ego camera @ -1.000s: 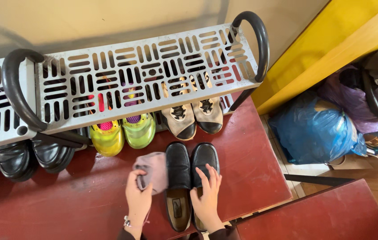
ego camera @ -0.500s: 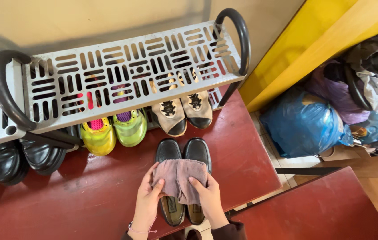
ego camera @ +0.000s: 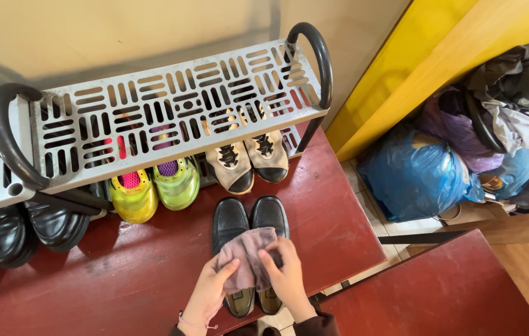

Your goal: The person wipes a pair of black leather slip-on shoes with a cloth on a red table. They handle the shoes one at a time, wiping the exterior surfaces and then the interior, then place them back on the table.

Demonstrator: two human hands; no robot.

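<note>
Both hands grip one cloth (ego camera: 247,261) over the black shoes (ego camera: 250,225). The left hand (ego camera: 210,294) pinches its left edge; the right hand (ego camera: 286,274) has fingers curled over its right edge. The shoes stand on the red floor (ego camera: 121,274) near its front edge, before the shoe rack (ego camera: 171,112).

Soft, even daylight, fairly bright; rack (ego camera: 171,118) throws faint shadow on wall behind. Sharp focus, slight wide-angle bend at edges, no glare.
</note>
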